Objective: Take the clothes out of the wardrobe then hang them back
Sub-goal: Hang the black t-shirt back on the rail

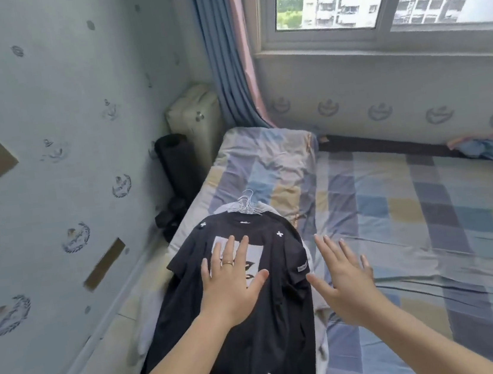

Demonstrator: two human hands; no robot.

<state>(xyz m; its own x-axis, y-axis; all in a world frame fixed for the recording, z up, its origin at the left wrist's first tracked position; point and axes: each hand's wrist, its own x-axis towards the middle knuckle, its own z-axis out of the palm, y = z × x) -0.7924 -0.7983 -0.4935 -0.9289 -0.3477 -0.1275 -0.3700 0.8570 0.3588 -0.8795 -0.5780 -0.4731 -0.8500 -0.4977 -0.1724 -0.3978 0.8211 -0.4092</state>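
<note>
A black T-shirt point(266, 333) with a white print lies flat on the bed, on top of lighter clothes whose pale edges show beside it. Several thin metal hangers point(249, 205) stick out at its collar. My left hand point(231, 283), with a ring on one finger, has straight spread fingers over the shirt's printed chest. My right hand point(341, 277) is spread open just right of the shirt, above the bedsheet, holding nothing. No wardrobe is in view.
The bed point(415, 228) has a checked blue, grey and yellow sheet, with a pillow point(266, 159) at its head. A wall runs close along the left. A black roll point(176, 167) and a cream radiator point(196, 115) stand in the corner. Folded bedding point(488, 146) lies at far right.
</note>
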